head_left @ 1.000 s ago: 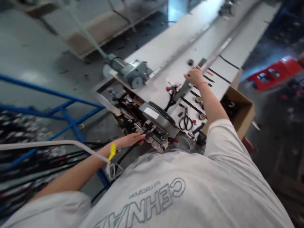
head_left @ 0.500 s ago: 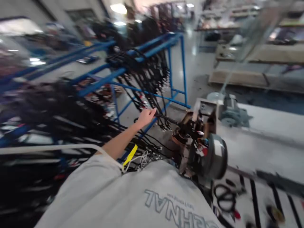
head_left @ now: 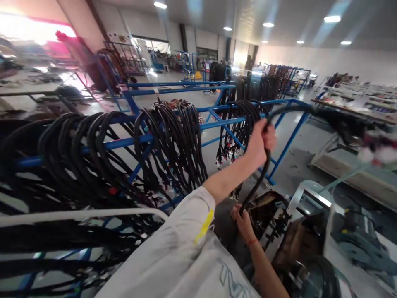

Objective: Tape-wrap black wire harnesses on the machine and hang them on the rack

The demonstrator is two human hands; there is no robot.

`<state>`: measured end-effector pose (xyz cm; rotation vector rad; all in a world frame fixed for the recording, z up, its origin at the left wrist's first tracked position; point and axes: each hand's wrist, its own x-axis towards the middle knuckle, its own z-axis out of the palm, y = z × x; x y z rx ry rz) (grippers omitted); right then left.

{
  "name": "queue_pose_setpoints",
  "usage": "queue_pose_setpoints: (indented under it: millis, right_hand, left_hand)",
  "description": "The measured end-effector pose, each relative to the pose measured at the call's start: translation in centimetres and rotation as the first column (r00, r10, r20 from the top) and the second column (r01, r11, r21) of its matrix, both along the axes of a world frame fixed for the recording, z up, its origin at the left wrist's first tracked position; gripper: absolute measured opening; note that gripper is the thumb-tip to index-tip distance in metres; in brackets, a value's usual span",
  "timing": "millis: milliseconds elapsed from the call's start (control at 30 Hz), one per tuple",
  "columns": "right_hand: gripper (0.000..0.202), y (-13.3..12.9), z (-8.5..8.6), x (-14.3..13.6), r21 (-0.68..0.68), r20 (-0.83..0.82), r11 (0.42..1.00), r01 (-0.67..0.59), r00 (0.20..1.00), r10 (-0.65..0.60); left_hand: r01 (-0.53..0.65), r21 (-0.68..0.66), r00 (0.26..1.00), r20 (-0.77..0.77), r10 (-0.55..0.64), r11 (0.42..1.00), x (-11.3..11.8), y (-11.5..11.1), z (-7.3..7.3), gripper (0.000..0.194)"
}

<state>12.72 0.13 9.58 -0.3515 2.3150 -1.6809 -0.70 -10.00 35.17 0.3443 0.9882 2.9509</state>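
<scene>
A long black wire harness (head_left: 287,109) is in both my hands. My left hand (head_left: 262,138) is raised in front of me with its fingers wrapped round it. From there one stretch arches to the right, to a blurred bundle of branches and connectors (head_left: 372,142). The other stretch runs down to my right hand (head_left: 243,223), low in front of my body, which is closed round it. Just beyond my left hand, similar black harnesses (head_left: 180,136) hang bent over the bars of a blue rack (head_left: 119,143).
A bench machine with a grey motor (head_left: 356,231) stands at the lower right, close to my right arm. A white hose (head_left: 93,213) crosses at the left. More loaded racks (head_left: 260,87) and long work tables (head_left: 356,105) stand farther back.
My view has swung up and left. My left hand has risen, lifting the harness away from the machine side. My right hand, not visible before, now shows on the harness's lower part.
</scene>
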Motion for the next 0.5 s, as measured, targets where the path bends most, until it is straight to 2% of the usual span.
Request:
queue_pose_setpoints:
  millis: [33, 67, 100, 133, 167, 200, 233, 267, 300, 333, 367, 400, 433, 500]
  right_hand:
    - [0.061, -1.2, -0.8, -0.5, -0.007, 0.047, 1.000, -0.014, 0.999, 0.014]
    - [0.065, -1.9, -1.2, -1.1, 0.002, 0.100, 0.999, -0.034, 0.994, 0.033]
    - [0.067, -2.1, -1.1, -1.8, 0.023, 0.155, 0.997, -0.068, 0.986, 0.063]
    - [0.067, -2.0, -0.4, -2.6, 0.051, 0.202, 0.992, -0.119, 0.973, 0.107]
    - [0.066, -1.6, 0.7, -3.2, 0.081, 0.237, 0.980, -0.183, 0.958, 0.159]
    - [0.064, -1.0, 2.3, -3.7, 0.114, 0.250, 0.963, -0.243, 0.945, 0.209]
    - [0.060, -0.2, 4.3, -3.9, 0.151, 0.232, 0.947, -0.283, 0.941, 0.244]
    - [0.055, 0.7, 6.5, -3.8, 0.199, 0.186, 0.936, -0.290, 0.949, 0.255]
    - [0.047, 1.5, 8.9, -3.4, 0.256, 0.108, 0.935, -0.243, 0.969, 0.222]
    - [0.041, 2.3, 11.3, -2.9, 0.308, 0.000, 0.938, -0.159, 0.986, 0.167]
    - [0.040, 3.0, 13.6, -2.3, 0.341, -0.125, 0.938, -0.054, 0.987, 0.103]
    - [0.043, 3.3, 15.8, -1.8, 0.352, -0.258, 0.934, 0.068, 0.966, 0.027]
    - [0.043, 3.2, 17.9, -1.7, 0.335, -0.390, 0.921, 0.198, 0.919, -0.055]
    - [0.035, 1.2, 21.4, -3.2, 0.234, -0.567, 0.894, 0.382, 0.801, -0.194]
  left_hand:
    - [-0.129, 0.061, 0.991, -0.017, 0.130, 0.990, -1.4, -3.3, 1.8, 0.043]
    - [-0.259, 0.080, 0.966, -0.001, 0.260, 0.963, -2.4, -6.9, 3.0, 0.040]
    - [-0.377, 0.076, 0.926, 0.039, 0.375, 0.923, -2.9, -10.4, 3.5, 0.038]
    - [-0.479, 0.031, 0.876, 0.074, 0.476, 0.877, -2.7, -13.6, 3.3, 0.035]
    - [-0.572, -0.009, 0.818, 0.066, 0.571, 0.821, -1.9, -16.4, 2.3, 0.030]
    - [-0.629, -0.049, 0.776, 0.024, 0.631, 0.776, -0.5, -18.6, 0.8, 0.025]
    - [-0.642, -0.101, 0.766, -0.041, 0.642, 0.760, 1.5, -20.3, -1.1, 0.020]
    - [-0.615, -0.166, 0.788, -0.100, 0.607, 0.771, 3.8, -21.6, -3.2, 0.018]
    - [-0.528, -0.256, 0.849, -0.152, 0.506, 0.810, 6.3, -22.5, -5.2, 0.022]
    - [-0.402, -0.359, 0.915, -0.189, 0.356, 0.842, 8.7, -23.2, -7.1, 0.028]
    - [-0.291, -0.457, 0.954, -0.205, 0.219, 0.841, 10.9, -23.9, -8.6, 0.031]
    - [-0.224, -0.561, 0.970, -0.206, 0.127, 0.797, 12.8, -24.4, -9.8, 0.033]
    - [-0.191, -0.639, 0.977, -0.195, 0.084, 0.745, 14.3, -25.0, -10.6, 0.035]
    - [-0.202, -0.703, 0.978, -0.187, 0.096, 0.682, 16.1, -26.0, -11.2, 0.038]
